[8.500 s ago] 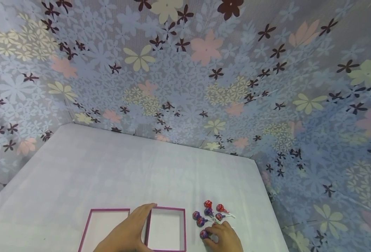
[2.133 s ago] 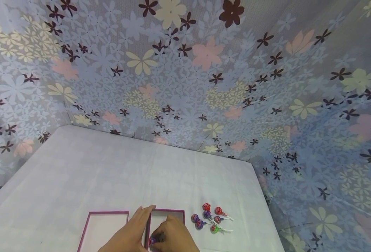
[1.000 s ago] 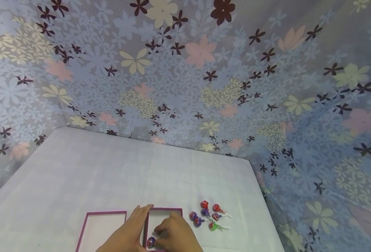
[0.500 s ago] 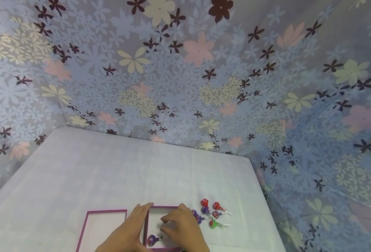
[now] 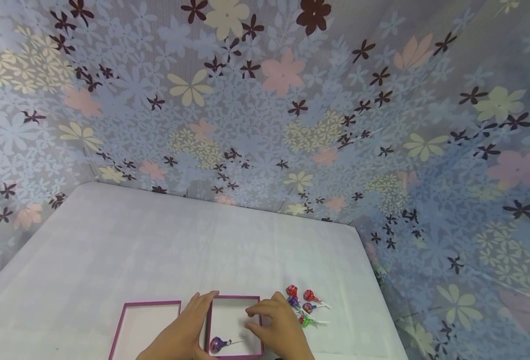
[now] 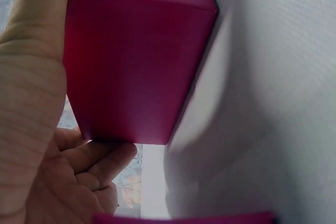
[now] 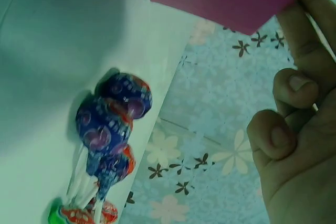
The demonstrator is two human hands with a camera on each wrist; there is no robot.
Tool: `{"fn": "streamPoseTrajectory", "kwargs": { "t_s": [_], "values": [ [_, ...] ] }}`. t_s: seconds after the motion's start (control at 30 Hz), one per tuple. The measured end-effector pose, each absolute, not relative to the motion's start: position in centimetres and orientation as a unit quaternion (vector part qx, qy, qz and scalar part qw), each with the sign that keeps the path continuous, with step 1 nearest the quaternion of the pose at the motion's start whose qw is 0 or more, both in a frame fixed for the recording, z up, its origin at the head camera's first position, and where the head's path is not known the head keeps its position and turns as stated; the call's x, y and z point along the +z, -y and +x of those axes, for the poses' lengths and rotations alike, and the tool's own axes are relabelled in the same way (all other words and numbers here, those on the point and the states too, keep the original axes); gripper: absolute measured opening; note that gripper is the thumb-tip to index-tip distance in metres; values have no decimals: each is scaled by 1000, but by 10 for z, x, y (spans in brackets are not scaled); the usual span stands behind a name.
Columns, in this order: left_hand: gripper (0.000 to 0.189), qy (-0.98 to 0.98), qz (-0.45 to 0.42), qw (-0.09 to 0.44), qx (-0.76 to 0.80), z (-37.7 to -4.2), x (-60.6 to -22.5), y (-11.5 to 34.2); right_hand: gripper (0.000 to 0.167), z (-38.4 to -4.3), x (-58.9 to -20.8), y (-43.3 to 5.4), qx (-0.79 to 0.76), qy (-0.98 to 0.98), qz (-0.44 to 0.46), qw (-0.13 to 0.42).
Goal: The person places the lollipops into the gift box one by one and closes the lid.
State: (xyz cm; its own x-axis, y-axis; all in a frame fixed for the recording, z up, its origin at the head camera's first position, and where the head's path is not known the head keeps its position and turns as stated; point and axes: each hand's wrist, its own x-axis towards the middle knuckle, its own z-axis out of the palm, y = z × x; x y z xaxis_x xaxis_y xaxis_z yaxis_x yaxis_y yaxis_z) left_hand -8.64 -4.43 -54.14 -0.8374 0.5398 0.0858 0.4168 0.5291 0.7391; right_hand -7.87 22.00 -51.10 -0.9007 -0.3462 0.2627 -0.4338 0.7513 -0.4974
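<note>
Lollipop (image 5: pixel 216 344) apparently placed in box (image 5: pixel 229 320), seven o'clock.
Left hand (image 5: pixel 181 330) grips box; right hand (image 5: pixel 280 325), spread, likely needs two-o'clock lollipops (image 5: pixel 308 307).

one left hand (image 5: pixel 181 325), one right hand (image 5: pixel 283 325), two boxes (image 5: pixel 235 297); head view shows one boxed lollipop (image 5: pixel 216 344) and five loose lollipops (image 5: pixel 309 295), two red, two purple, one green; right wrist view shows three loose purple.

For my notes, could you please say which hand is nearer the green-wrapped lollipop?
Right: the right hand is over the right edge of the right magenta-rimmed rectangular box, beside the lollipop; the left hand is farther, gripping the box's left side.
</note>
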Motion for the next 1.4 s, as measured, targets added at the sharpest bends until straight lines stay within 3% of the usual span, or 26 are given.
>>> {"fn": "streamPoseTrajectory", "kwargs": {
  "t_s": [0.37,0.67,1.07,1.4],
  "values": [
    [135,-871,279,66,399,-88,-544,45,23,-77,-516,-233,342,917,183,93],
    [135,-874,332,-15,354,-88,-547,45,25,-79,-519,-251,415,897,130,84],
    [133,-876,308,18,371,-89,-550,43,29,-81,-525,-280,462,886,27,21],
    [133,-869,307,28,387,-88,-550,44,28,-82,-530,-294,456,890,-5,14]
  ]
}}
